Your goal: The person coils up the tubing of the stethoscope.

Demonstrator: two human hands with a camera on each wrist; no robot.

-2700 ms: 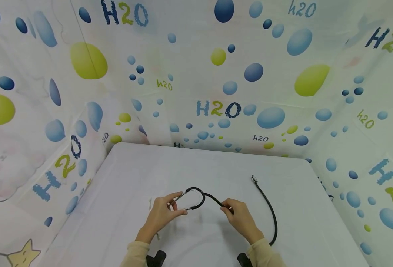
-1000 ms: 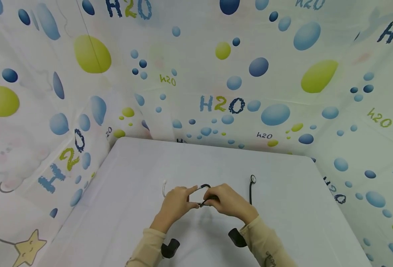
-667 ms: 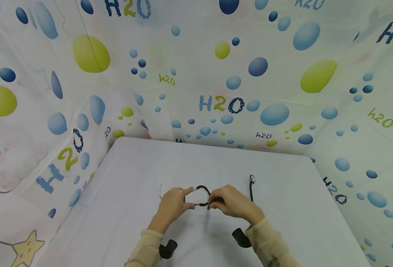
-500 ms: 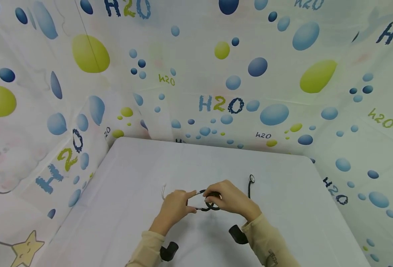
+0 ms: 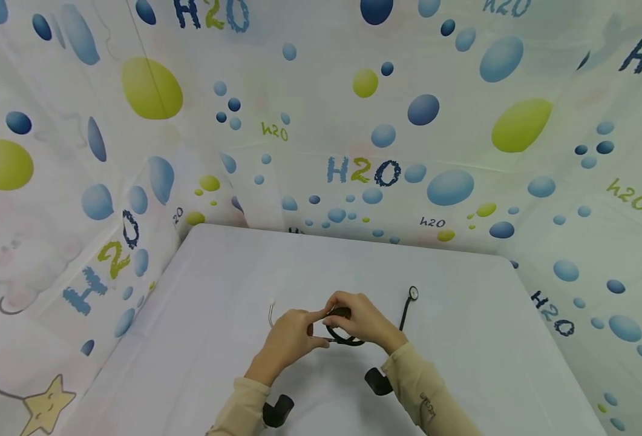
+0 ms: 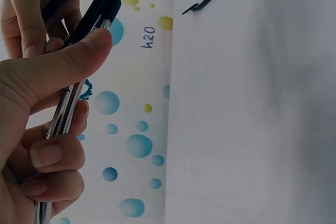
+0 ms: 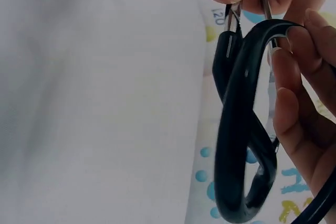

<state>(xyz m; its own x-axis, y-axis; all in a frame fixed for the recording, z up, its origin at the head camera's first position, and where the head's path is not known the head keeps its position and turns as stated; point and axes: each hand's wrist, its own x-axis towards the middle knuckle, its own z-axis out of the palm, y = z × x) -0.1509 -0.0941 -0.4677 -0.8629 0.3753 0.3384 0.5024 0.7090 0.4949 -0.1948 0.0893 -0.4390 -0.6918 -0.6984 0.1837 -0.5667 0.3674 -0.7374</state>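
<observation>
A stethoscope with black tubing is held up between both hands over the table. My left hand grips its metal ear tubes, thumb on one side and fingers curled round the other. Close beside it, my right hand pinches the black tubing, which bends into a loop by the fingers. The chest piece shows beyond the right hand at the end of a short visible stretch of tube. One pale ear tip sticks out behind the left hand.
The white table lies under the hands. Behind and at the sides hangs a white curtain with blue and green drops and lettering. A black wrist mount sits by the left cuff, another by the right.
My right hand has moved left to the left hand, bringing the tubing into a loop. The chest piece's tube, a long curve at first, now shows only as a short stretch.
</observation>
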